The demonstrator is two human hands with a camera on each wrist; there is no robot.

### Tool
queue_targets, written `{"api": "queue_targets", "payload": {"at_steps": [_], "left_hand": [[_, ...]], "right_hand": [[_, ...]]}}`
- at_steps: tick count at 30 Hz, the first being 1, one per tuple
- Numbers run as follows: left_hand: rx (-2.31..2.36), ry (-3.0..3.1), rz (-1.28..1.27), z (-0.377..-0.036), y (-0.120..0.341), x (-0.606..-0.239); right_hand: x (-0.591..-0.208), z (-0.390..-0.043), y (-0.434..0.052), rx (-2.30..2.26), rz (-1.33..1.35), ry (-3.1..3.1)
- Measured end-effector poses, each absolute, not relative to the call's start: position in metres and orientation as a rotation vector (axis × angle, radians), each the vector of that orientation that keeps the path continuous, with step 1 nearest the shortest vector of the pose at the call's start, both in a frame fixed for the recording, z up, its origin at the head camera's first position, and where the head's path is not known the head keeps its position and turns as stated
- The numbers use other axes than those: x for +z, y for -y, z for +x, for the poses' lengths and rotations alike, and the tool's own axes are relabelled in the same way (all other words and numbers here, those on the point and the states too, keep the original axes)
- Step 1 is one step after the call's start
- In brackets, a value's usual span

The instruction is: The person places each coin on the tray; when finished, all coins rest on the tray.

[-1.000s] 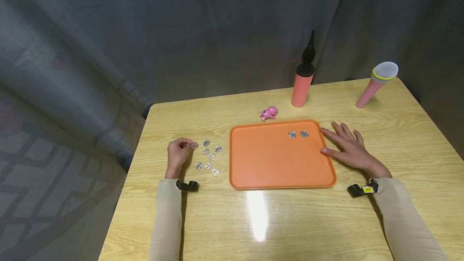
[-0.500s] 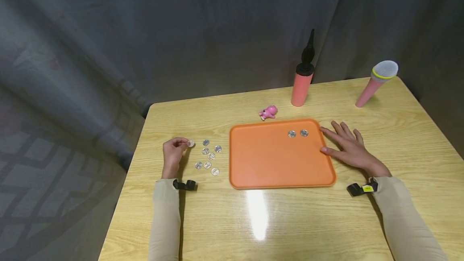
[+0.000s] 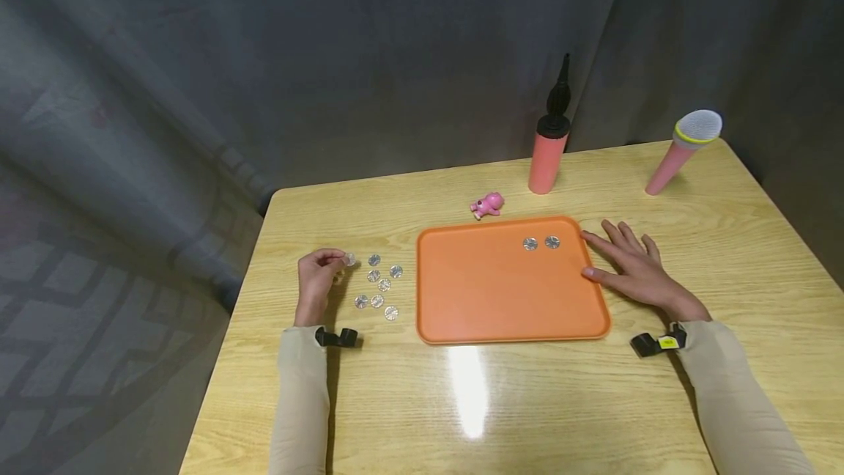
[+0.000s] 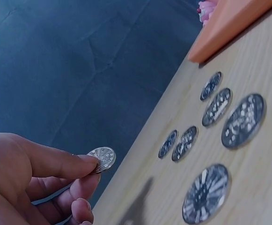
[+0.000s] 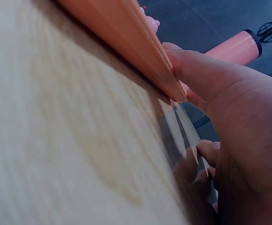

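My left hand [image 3: 316,281] pinches a silver coin [image 3: 349,259] [image 4: 102,158] between thumb and forefinger, lifted a little above the table [image 3: 422,402]. Several more silver coins [image 3: 379,284] [image 4: 218,107] lie flat on the wood just right of that hand. An orange tray [image 3: 475,292] sits mid-table with two coins [image 3: 541,243] in its far right corner. My right hand [image 3: 633,266] lies flat on the table, fingers spread, its thumb [image 5: 196,70] touching the tray's right rim [image 5: 126,33].
A small pink toy [image 3: 487,204] lies behind the tray. A pink pump with a black nozzle [image 3: 547,149] stands at the back. A pink toy microphone [image 3: 682,149] leans near the far right corner. Dark curtain surrounds the table.
My left hand drew the pinched coin slightly left, away from the loose coins, and lifted it. My right hand stayed still at the tray's edge.
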State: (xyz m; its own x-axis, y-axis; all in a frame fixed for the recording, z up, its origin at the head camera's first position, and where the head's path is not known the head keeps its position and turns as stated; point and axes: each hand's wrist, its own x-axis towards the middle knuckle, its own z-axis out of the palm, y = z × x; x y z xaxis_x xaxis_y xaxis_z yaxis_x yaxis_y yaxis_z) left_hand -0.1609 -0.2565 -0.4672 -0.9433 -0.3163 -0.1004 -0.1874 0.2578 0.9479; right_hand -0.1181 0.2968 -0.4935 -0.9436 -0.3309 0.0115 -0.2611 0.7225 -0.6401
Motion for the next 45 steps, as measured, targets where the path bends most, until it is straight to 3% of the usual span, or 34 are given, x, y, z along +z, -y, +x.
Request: {"api": "queue_targets", "payload": {"at_steps": [45], "left_hand": [[-1.937,2.465,0.214,-0.176,0.172,-0.445]], "right_hand": [[-0.493,-0.119,-0.297,-1.009,-0.465,-2.814]]}}
